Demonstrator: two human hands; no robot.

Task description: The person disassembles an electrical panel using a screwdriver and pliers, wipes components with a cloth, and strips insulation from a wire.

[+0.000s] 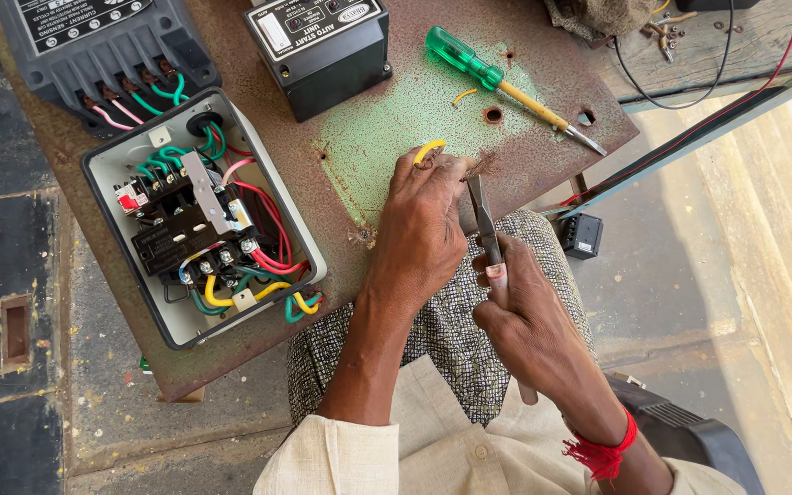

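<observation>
A short yellow wire (pixel 429 148) is pinched in the left hand (pixel 422 229); pliers (pixel 483 220) are clasped in the right hand (pixel 524 316), centre frame, above the rusty metal table (pixel 396 137).

Green screwdriver (pixel 497 84), open switch box (pixel 199 215)

L hand (pixel 423 229) fingers pinched at tips, R hand (pixel 524 312) fist-closed, wrists near together

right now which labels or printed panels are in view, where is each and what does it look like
Label plate: top left, on the grey terminal unit; dark rectangle, white print.
Face panel: top centre, on the black box; pale rectangle, dark print, small buttons.
No screens or packages.
</observation>
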